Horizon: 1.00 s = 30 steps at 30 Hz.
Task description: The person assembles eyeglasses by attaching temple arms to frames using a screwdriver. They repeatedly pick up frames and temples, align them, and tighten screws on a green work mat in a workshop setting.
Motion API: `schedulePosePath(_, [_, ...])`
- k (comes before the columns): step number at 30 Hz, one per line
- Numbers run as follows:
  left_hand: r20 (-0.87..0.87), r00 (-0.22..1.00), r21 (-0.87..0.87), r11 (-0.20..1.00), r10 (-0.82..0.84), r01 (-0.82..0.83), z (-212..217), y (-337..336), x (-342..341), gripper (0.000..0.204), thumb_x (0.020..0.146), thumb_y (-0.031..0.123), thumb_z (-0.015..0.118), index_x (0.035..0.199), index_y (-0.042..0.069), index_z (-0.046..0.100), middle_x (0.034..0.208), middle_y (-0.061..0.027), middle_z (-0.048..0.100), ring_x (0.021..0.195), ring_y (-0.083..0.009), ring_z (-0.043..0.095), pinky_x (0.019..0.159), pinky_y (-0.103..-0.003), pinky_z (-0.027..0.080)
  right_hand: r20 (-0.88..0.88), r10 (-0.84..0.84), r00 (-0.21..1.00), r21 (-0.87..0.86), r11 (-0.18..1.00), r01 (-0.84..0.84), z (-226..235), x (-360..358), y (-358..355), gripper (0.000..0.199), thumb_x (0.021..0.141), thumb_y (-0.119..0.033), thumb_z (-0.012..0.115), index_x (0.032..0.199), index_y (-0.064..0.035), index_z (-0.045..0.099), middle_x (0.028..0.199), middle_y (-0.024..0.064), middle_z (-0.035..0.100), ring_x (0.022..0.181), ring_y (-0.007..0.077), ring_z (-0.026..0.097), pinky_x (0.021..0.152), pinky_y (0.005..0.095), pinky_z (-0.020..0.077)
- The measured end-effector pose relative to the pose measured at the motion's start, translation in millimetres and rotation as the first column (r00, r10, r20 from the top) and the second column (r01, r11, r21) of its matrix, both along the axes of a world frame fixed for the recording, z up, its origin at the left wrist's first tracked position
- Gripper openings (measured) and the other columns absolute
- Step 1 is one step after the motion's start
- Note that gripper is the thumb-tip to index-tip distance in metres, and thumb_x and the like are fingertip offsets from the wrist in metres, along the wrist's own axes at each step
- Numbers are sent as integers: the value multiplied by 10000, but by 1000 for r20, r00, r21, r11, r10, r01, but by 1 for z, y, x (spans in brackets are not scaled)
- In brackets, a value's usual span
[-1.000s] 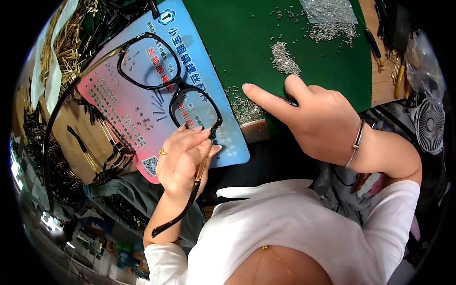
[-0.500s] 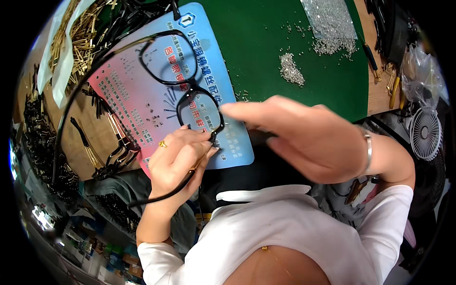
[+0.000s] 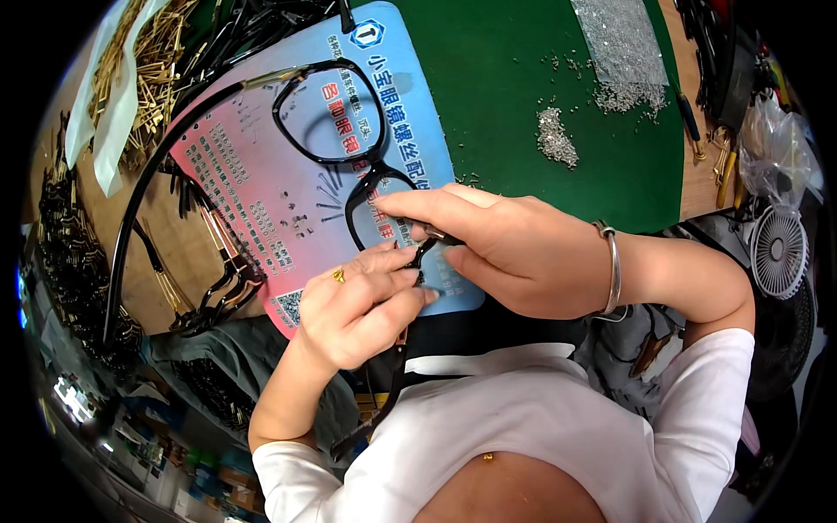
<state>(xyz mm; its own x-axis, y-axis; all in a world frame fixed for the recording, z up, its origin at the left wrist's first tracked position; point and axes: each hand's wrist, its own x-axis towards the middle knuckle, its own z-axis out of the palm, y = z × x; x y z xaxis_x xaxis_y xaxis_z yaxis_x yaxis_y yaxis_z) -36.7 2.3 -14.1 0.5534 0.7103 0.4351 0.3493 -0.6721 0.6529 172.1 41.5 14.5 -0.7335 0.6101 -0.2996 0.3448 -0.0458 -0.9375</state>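
Over a pink-and-blue printed sheet is a black eyeglass frame, its bridge slanting and its near rim partly hidden by fingers. One temple arm sweeps out to the left in a long curve; the other shows below the left hand, reaching down in front of the person's white top. That hand, wearing a gold ring, has its grip closed on the frame's corner by the hinge. The right hand, with a silver bracelet at the wrist, has its grip closed around a small dark piece near the same corner; what the piece is, I cannot tell. Its index fingertip lies over the near rim; whether it touches, I cannot tell.

Past the sheet, a green mat covers part of the wooden desk, bearing a small heap of tiny metal parts and a clear bag of more. Gold-coloured strips and black temple pieces are piled at the upper left. A white fan stands at the far right.
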Motion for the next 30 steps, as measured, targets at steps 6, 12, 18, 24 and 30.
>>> schedulePosePath(6, [5, 1000, -5, 1000, -11, 11, 0, -4, 1, 264, 597, 134, 805, 787, 65, 635, 753, -50, 577, 790, -255, 656, 737, -388, 571, 53, 7, 999, -5, 1000, -7, 2, 1, -1, 521, 824, 19, 442, 1326, -91, 357, 1204, 160, 496, 954, 329, 571, 739, 371, 493])
schedulePosePath(12, [-24, 1000, 30, 999, 20, -19, -3, -9, 1, 283, 602, 118, 802, 828, 95, 634, 747, -34, 558, 812, -255, 658, 756, -394, 567, -6, 6, 1000, 94, 996, -5, -3, 3, -3, 329, 772, -14, 524, 1091, 37, 460, 1135, 96, 474, 799, 245, 562, 576, 333, 507])
schedulePosePath(18, [-15, 999, 25, 999, 43, -42, -3, -10, 2, 276, 611, 85, 790, 840, 107, 637, 766, -38, 560, 806, -257, 659, 754, -391, 568, -16, -21, 1000, 201, 979, 24, -4, 1, -5, 387, 782, -30, 528, 1151, -1, 417, 1016, 114, 514, 764, 261, 577, 582, 350, 507])
schedulePosePath(24, [-15, 998, 26, 997, 68, -68, -3, -11, 5, 244, 630, 63, 782, 812, 101, 624, 742, -35, 561, 787, -250, 663, 731, -383, 574, 26, -31, 999, 160, 987, 26, -4, 1, -5, 403, 789, -53, 536, 1170, -19, 409, 957, 125, 533, 717, 282, 592, 585, 363, 505])
schedulePosePath(30, [-39, 989, 31, 990, 140, -139, -3, -13, 10, 213, 651, 54, 776, 710, 68, 572, 653, -23, 546, 750, -225, 669, 704, -366, 578, 6, -62, 998, 220, 974, 60, -7, -1, -7, 392, 788, -51, 533, 1161, -6, 424, 975, 136, 536, 712, 288, 592, 586, 360, 506])
